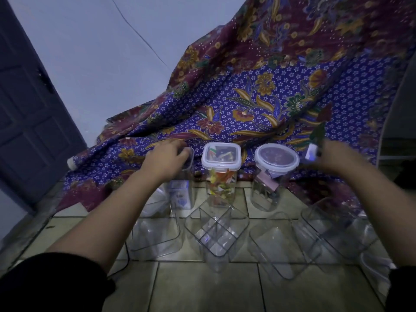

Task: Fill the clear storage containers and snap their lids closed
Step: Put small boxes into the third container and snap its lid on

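Three tall clear containers stand in a row on the tiled floor. The left container (183, 188) has no lid and holds a small blue and white box; my left hand (165, 157) rests over its open top, fingers curled at the rim. The square middle container (221, 174) holds colourful bits under a snapped lid. The round container (270, 183) holds small packets and wears a round lid (276, 157). My right hand (326, 154), blurred, grips a small white packet (311, 152) just right of the round lid.
Several empty clear containers (217, 228) lie on the tiles in front, some on their sides. A patterned purple and maroon cloth (258, 97) drapes behind the row. A dark door (29, 109) is at the left, and a thin cable (126, 260) crosses the floor.
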